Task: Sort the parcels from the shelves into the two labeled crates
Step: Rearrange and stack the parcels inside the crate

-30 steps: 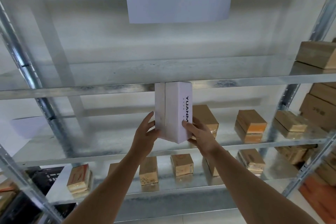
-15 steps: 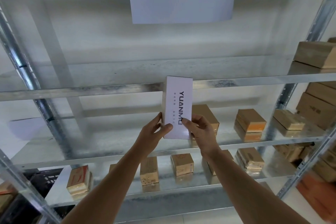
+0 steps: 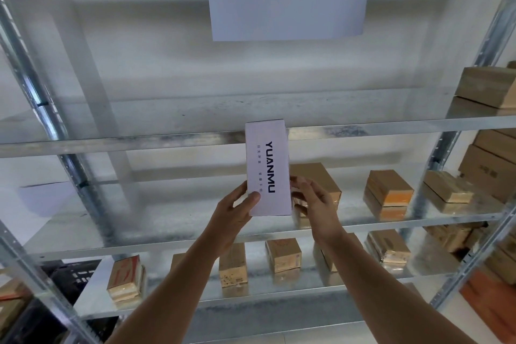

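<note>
Left hand (image 3: 233,211) alone pinches white YUANMU box (image 3: 267,169) at its lower corner; right hand (image 3: 314,201) beside it, fingers loose, holding nothing. Risk: the upright box tips out of the pinch.

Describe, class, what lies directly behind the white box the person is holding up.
Behind the white box you see the shelf edge and part of a brown parcel beside the right hand. The parcel's left part is covered.
</note>
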Demonstrator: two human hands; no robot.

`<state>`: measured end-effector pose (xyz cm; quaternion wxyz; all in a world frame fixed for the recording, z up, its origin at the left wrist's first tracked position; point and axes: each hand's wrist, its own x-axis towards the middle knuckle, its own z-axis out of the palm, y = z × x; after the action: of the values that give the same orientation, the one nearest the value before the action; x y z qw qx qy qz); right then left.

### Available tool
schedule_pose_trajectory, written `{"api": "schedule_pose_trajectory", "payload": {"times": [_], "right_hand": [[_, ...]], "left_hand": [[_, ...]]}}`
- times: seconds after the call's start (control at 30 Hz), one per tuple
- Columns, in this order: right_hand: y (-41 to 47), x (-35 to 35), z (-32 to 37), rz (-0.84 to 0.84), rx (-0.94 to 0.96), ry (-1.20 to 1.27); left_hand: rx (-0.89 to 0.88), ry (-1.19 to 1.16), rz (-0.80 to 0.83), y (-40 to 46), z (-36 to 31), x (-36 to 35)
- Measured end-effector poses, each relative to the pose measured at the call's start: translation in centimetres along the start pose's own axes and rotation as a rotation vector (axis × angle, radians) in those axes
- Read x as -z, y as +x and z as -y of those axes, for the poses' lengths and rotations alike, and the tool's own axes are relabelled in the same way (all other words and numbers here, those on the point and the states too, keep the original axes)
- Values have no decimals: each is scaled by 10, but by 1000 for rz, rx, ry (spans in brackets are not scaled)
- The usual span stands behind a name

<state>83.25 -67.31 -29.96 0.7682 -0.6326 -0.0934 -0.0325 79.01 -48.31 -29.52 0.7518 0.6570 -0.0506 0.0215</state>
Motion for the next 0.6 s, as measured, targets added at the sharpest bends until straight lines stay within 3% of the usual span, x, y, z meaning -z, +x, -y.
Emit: {"api": "schedule_pose_trajectory", "payload": {"times": [0.17, 0.43, 0.6], "right_hand": [[5, 7, -2, 53, -145, 81], [-1, 5, 8, 27, 4, 102], [-1, 10, 9, 20, 139, 0]], "left_hand": [[36, -246, 27, 0, 0, 4], [-292, 357, -237, 18, -4, -11], [-205, 314, -140, 22, -11, -22]]}}
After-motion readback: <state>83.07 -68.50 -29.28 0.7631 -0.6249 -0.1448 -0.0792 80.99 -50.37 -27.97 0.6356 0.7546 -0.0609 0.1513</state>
